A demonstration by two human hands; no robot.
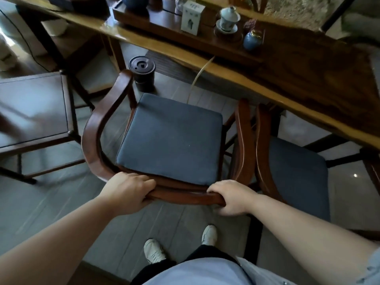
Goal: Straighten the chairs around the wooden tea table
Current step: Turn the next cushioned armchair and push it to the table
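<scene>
Both your hands are closed over the curved back rail of the armchair [115,120], left hand [128,192] and right hand [231,197] about equally near, so the blue seat cushion [172,138] lies straight ahead of them. The seat's front edge looks skewed to the tabletop [287,64] edge beyond; its right armrest is just beside the neighbouring chair [296,173]. Ahead on the tabletop, a lidded gaiwan [228,18] sits on its saucer; its contents are hidden.

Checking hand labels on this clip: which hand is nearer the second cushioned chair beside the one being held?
Right. The right hand grips the held chair's back rail at the end next to the second chair; the left hand grips the rail's far end.
</scene>
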